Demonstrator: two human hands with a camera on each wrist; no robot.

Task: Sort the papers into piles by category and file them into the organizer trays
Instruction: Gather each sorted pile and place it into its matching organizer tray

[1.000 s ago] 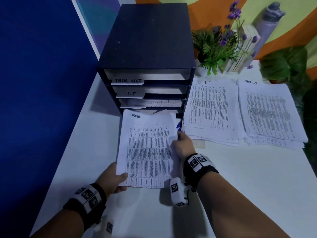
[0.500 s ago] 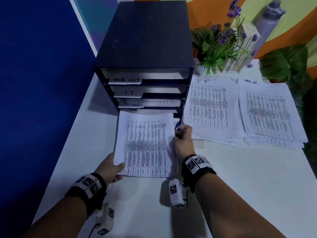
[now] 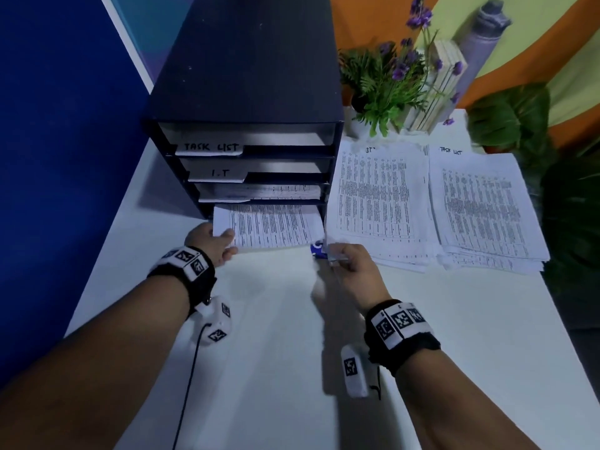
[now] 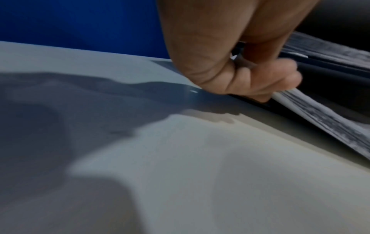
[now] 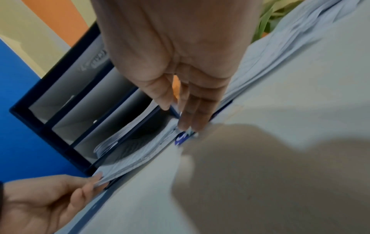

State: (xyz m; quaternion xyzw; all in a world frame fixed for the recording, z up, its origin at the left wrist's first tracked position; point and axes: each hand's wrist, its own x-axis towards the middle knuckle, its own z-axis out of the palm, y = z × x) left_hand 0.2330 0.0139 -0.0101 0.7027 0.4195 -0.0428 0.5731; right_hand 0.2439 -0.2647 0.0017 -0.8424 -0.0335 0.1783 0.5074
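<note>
Colour rundown: the organizer [image 3: 246,60] is showing up as a really dark navy, nearly black, with white label strips in black handwriting. The papers [image 3: 269,227] sticking out of its bottom slot are looking white with dense rows of tiny black print, same as the two stacks [image 3: 383,196] beside it. The table [image 3: 454,336] is reading plain white, going greyish in the shadows. There's a small blue thing with white marking [image 3: 317,249] peeking out by the right hand. The wall is doing solid blue on the left [image 3: 58,125] and orange with pale yellow-green curves [image 3: 552,43] behind. The plant [image 3: 389,79] is showing green leaves and purple flowers. The wristbands [image 3: 401,323] are black with white blocks carrying black square-code patterns.
</note>
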